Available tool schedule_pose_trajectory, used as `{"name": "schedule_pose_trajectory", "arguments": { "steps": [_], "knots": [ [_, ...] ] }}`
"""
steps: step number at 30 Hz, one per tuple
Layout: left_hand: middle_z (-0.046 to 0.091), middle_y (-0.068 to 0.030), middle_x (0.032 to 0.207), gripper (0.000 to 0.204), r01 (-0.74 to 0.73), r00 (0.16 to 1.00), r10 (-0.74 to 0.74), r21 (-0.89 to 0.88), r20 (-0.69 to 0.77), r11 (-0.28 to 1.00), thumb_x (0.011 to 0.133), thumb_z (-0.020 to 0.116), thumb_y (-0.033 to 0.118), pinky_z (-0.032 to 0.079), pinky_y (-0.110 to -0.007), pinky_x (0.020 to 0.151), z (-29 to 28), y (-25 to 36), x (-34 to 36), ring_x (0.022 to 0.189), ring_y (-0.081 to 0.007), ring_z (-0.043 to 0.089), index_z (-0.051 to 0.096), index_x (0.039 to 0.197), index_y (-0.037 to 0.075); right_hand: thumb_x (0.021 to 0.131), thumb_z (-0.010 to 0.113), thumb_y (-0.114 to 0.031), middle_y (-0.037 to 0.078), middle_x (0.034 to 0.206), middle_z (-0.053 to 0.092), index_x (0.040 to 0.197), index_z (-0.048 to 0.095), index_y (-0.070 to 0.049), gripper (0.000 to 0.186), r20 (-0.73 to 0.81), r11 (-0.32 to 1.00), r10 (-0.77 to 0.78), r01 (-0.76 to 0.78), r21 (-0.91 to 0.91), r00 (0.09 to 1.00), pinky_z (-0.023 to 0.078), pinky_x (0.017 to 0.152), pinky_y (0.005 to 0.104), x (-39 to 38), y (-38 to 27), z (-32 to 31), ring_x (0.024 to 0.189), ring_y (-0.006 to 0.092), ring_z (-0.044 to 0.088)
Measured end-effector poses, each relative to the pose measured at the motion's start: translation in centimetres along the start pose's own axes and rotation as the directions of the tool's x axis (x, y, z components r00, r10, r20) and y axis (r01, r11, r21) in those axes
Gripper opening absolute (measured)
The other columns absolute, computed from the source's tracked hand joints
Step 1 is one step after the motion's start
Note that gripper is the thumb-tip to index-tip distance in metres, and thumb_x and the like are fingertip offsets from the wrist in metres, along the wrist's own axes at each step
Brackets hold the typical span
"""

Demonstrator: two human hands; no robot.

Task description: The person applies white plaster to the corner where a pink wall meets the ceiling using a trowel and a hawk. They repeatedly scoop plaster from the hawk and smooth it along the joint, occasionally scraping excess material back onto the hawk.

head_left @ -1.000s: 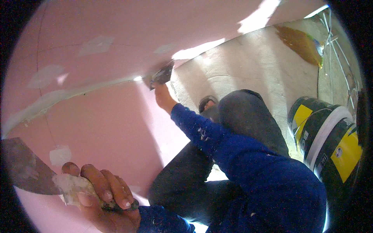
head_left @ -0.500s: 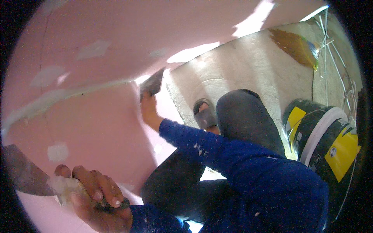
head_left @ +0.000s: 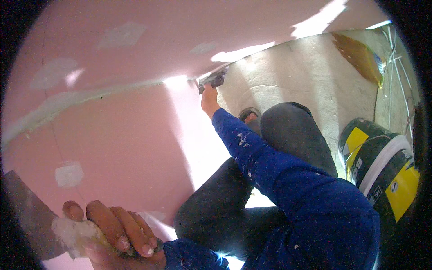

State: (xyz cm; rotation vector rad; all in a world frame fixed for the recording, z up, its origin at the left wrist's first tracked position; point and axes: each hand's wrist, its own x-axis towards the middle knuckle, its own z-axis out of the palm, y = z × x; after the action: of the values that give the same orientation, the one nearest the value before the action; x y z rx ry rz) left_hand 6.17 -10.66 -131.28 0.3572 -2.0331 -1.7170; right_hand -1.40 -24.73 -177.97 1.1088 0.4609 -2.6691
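My left hand (head_left: pixel 120 231) is closed around the handle of a wide putty knife (head_left: pixel 30 210). A lump of white joint compound (head_left: pixel 72 229) sits where the blade meets the fingers. My right arm reaches forward, and my right hand (head_left: pixel 209 100) grips a second putty knife (head_left: pixel 217 79). Its blade lies in the corner between the pink boards, down near the floor; smears darken it, and its handle is hidden by the hand. A strip of pale compound (head_left: pixel 74 100) runs along the corner seam of the pink board (head_left: pixel 121 135).
A black bucket (head_left: pixel 380 164) with yellow panels and a white band stands at my right. Beyond it lie thin pale rods (head_left: pixel 398 67) and a brown broom head (head_left: pixel 357 56). My bent legs and sandalled foot (head_left: pixel 249 116) rest over the grey floor (head_left: pixel 274 72).
My right hand has pushed the putty knife farther forward along the corner toward the floor, with the arm more outstretched. My left hand keeps its grip. The view has shifted slightly.
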Motion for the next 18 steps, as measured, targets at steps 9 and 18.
{"name": "schedule_pose_trajectory", "arguments": {
  "steps": [9, 18],
  "knots": [
    [0.047, -0.003, 0.062, 0.017, 0.021, 0.999, -0.019, -0.057, 0.032, 0.998, 0.092, 0.06, 0.013, 0.027, -0.025, 0.029, -0.4, -0.3, 0.3, 0.037, -0.0088, 0.031, 0.059, 0.106, 0.004, 0.087, 0.053, -0.016, 0.002, 0.097, 0.055, 0.115, 0.055, -0.005, 0.03, -0.04, 0.997, 0.027, -0.029, -0.069, 0.999, 0.04, 0.079, 0.031, 2.0, 1.5, 0.5, 0.087, 0.0147, 0.048],
    [0.051, -0.0054, 0.064, 0.013, 0.02, 0.998, -0.018, -0.033, 0.066, 0.999, 0.093, 0.058, 0.011, 0.028, -0.024, 0.029, -0.5, -0.6, 0.1, 0.038, -0.0089, 0.034, 0.058, 0.104, 0.005, 0.081, 0.057, -0.01, 0.003, 0.102, 0.054, 0.11, 0.055, -0.006, 0.029, 0.124, 0.982, 0.011, 0.012, -0.187, 0.992, 0.039, 0.086, 0.032, -0.1, 0.6, 1.0, 0.095, 0.0167, 0.047]
  ]
}}
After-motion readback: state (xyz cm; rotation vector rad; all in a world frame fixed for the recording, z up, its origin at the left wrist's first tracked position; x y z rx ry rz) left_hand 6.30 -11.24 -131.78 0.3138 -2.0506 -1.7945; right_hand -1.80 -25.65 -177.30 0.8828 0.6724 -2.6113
